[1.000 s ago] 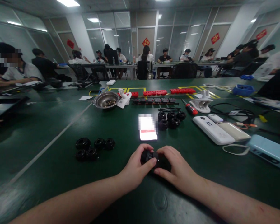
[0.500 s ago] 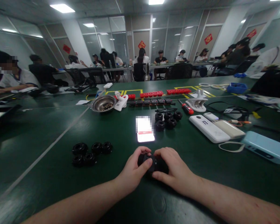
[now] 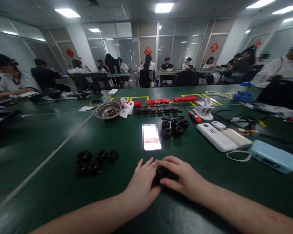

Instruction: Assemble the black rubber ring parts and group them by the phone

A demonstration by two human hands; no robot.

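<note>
Low over the table in front of me, my right hand curls its fingers and thumb round a glossy black round part, most of it hidden by the fingers. My left hand lies against the left side of that part, palm down, fingers stretched forward and somewhat apart, its thumb partly hidden near the right thumb. Several similar black ring-shaped parts stand to the left. More black ring-shaped parts are grouped beyond my right hand, beside a lit phone.
Farther back are a metal bowl with small pieces, a white clamp-like stand, a black strip, red trays and a screwdriver. At right lie a white power bank and a light-blue box. People sit around the room.
My left hand has turned palm down, its fingers going from curled round the black part to stretched out. My right hand stays round the part. The view has shifted slightly.
</note>
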